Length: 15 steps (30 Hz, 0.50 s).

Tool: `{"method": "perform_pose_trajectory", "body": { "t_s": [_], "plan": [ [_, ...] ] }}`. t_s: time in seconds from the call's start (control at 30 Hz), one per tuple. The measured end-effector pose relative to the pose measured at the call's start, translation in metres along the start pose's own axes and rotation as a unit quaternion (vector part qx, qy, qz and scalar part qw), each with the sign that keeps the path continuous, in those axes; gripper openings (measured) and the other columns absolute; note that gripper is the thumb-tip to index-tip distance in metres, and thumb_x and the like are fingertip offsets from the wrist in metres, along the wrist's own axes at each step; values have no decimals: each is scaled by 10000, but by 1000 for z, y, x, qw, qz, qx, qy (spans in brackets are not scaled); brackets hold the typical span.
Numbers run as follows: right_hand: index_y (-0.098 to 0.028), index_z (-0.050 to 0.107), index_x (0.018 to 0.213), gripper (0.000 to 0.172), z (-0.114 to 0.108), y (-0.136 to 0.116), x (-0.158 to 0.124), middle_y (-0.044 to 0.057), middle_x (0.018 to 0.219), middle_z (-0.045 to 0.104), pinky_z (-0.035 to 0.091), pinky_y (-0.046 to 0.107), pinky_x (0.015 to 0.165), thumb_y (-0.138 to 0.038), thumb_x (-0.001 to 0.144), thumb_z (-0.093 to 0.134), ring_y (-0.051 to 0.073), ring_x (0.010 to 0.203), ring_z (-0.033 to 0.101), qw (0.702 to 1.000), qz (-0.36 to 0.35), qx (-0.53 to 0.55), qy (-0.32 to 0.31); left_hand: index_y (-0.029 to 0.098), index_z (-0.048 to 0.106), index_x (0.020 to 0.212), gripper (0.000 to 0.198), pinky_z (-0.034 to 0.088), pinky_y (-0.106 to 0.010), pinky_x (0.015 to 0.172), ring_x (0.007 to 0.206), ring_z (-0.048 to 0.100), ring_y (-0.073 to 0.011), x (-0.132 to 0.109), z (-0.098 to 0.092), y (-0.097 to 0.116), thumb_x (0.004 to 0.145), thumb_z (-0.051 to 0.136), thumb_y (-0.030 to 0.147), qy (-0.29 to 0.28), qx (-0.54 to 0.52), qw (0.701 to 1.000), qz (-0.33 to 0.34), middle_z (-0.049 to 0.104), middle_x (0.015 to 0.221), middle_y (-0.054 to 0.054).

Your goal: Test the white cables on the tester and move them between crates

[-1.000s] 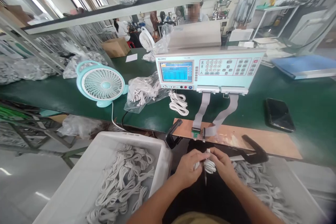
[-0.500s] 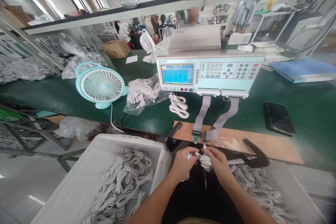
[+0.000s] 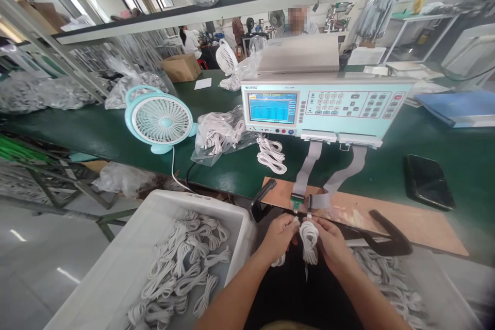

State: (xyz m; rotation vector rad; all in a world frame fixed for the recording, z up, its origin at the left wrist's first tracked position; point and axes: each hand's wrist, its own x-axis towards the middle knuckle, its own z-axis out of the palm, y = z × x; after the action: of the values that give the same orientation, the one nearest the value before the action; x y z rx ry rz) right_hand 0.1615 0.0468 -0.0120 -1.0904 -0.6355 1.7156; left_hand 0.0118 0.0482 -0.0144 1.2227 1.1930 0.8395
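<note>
My left hand (image 3: 279,237) pinches the white plug end of a cable just below the small green circuit board (image 3: 297,203). Whether that plug touches the board's connector I cannot tell. Part of a white coil (image 3: 278,260) shows under this hand. My right hand (image 3: 329,237) is closed at the top of a bundled white cable (image 3: 309,241), whose coil hangs down between my hands. Its upper end sits at the black connector (image 3: 309,203) of the second grey ribbon cable (image 3: 338,180). Both ribbons run up to the tester (image 3: 325,105) with a lit blue screen.
A white bin (image 3: 162,201) with several coiled cables stands at left; more coils (image 3: 386,273) lie at lower right. Black clamps (image 3: 263,200) hold a wooden board (image 3: 417,219). On the green table are a fan (image 3: 164,119), bagged cables (image 3: 218,134) and a phone (image 3: 429,180). A person sits behind the tester.
The view has shifted, so the scene sits further right. My left hand has brought its plug up to the green board. The coil at my right hand now hangs lower and straighter.
</note>
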Motion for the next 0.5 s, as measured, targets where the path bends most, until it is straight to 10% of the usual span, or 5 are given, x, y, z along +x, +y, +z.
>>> {"method": "perform_pose_trajectory", "body": {
  "t_s": [0.5],
  "plan": [
    [-170,751,810,288,-2,3,2,34,675,645,441,210,583,-387,648,851,154,648,556,999,15,27,7,149,589,659,362,299,-190,379,471,448,-78,5,21,-11,847,509,448,131,-93,987,11,487,649,20]
  ]
}}
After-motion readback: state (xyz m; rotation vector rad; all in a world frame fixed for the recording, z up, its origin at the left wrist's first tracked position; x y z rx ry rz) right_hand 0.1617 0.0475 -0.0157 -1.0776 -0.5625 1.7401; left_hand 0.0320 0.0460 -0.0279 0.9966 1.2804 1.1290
